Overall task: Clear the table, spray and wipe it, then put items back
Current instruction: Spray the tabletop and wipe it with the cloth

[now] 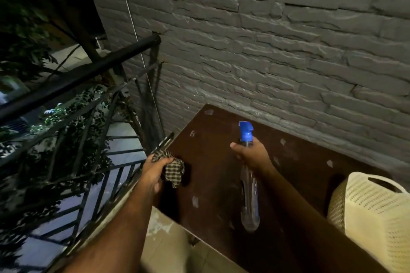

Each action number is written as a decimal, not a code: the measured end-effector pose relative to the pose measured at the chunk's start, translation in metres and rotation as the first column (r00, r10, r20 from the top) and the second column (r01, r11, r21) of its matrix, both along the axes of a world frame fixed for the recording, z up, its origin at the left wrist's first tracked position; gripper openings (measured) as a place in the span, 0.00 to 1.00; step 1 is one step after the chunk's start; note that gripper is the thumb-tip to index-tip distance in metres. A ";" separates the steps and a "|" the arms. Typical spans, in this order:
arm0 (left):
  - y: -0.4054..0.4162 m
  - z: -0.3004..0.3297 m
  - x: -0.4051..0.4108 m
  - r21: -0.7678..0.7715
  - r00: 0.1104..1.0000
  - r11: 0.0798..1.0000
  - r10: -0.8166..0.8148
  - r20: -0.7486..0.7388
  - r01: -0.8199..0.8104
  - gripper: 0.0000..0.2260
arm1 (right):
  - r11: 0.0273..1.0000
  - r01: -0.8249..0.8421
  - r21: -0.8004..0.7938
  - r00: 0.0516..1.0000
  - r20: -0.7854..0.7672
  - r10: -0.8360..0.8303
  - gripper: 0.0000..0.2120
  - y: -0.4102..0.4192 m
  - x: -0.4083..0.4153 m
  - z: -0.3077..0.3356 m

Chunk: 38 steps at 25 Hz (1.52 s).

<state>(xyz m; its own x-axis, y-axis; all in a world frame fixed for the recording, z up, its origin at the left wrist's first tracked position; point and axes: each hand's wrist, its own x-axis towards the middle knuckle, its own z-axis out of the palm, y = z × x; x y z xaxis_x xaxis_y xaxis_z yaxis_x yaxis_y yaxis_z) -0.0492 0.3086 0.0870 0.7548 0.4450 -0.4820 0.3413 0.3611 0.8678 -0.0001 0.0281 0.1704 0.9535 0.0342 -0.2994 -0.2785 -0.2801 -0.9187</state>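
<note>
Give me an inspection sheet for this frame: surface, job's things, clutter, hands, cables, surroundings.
Surface: dark brown table against the wall, with pale scuffs or patches scattered over it.
Job's things: clear spray bottle with a blue nozzle, held over the table; checked cloth bunched over the table's left edge.
Clutter: cream woven basket with a handle, at the table's right side; whether it rests on the table cannot be told.
Hands: left hand grips the cloth; right hand grips the bottle at the neck.
Cables: one thin pale line runs down the wall; what it is cannot be told.
Surroundings: grey brick wall, black metal railing, foliage beyond it, dim light.
</note>
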 end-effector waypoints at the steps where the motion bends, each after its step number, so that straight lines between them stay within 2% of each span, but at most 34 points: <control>1: -0.001 0.001 0.008 0.000 1.000 1.000 0.017 -0.010 -0.017 0.19 | 1.000 0.002 0.029 1.000 -0.002 -0.002 0.19 0.003 0.012 0.001; 5: 0.002 0.004 0.066 0.109 0.999 0.994 0.031 -0.017 -0.029 0.09 | 0.996 0.025 0.081 1.000 -0.004 -0.025 0.18 0.019 0.055 -0.002; 8: 0.013 -0.022 0.146 0.252 1.000 0.968 0.000 -0.023 0.006 0.11 | 0.998 0.044 0.047 0.999 -0.023 -0.043 0.20 0.033 0.089 -0.019; 10: 0.026 -0.066 0.207 0.378 0.996 0.922 -0.071 -0.047 0.084 0.15 | 0.998 0.044 0.040 0.999 -0.021 -0.043 0.16 0.041 0.110 -0.028; 12: 0.014 -0.059 0.254 0.500 0.986 0.851 -0.155 -0.058 0.163 0.13 | 0.998 0.048 0.037 0.999 -0.021 -0.048 0.13 0.048 0.137 -0.042; 15: -0.014 -0.059 0.318 0.713 0.967 0.662 -0.231 -0.102 0.234 0.13 | 0.994 0.091 0.056 0.996 -0.029 -0.090 0.15 0.053 0.167 -0.066; 17: -0.034 -0.083 0.349 0.785 0.938 0.536 -0.304 -0.165 0.311 0.14 | 0.992 0.112 0.066 0.994 -0.027 -0.110 0.16 0.054 0.180 -0.081; 20: -0.069 -0.135 0.353 0.841 0.783 0.147 -0.475 -0.402 0.521 0.18 | 0.983 0.132 0.127 0.990 -0.064 -0.125 0.10 0.056 0.204 -0.099; 21: -0.076 -0.146 0.351 0.844 0.751 0.060 -0.493 -0.439 0.533 0.19 | 0.981 0.126 0.147 0.990 -0.088 -0.114 0.10 0.056 0.212 -0.102; 22: -0.078 -0.154 0.354 0.860 0.751 0.013 -0.494 -0.438 0.510 0.20 | 0.980 0.116 0.159 0.989 -0.106 -0.100 0.10 0.055 0.221 -0.105; 25: -0.065 -0.166 0.382 0.876 0.778 -0.032 -0.445 -0.443 0.481 0.22 | 0.991 0.086 0.098 0.989 -0.130 -0.073 0.17 0.049 0.244 -0.120; 28: -0.055 -0.171 0.403 0.867 0.808 0.036 -0.382 -0.448 0.498 0.32 | 0.997 0.041 0.070 0.991 -0.127 -0.032 0.17 0.047 0.272 -0.128; 31: -0.049 -0.171 0.378 0.894 0.863 0.033 -0.277 -0.422 0.448 0.26 | 0.995 -0.011 0.102 0.996 -0.084 0.020 0.15 0.048 0.296 -0.119; 33: -0.034 -0.172 0.354 0.886 0.877 0.087 -0.220 -0.428 0.455 0.24 | 0.988 -0.037 0.152 0.994 -0.097 0.052 0.16 0.048 0.305 -0.112; 35: -0.021 -0.179 0.335 0.884 0.881 0.121 -0.216 -0.420 0.451 0.23 | 0.992 -0.035 0.125 0.993 -0.108 0.049 0.17 0.045 0.309 -0.109; 38: -0.033 -0.181 0.371 0.896 0.867 0.069 -0.292 -0.403 0.439 0.23 | 0.991 0.018 0.130 0.990 -0.142 0.001 0.14 0.043 0.301 -0.116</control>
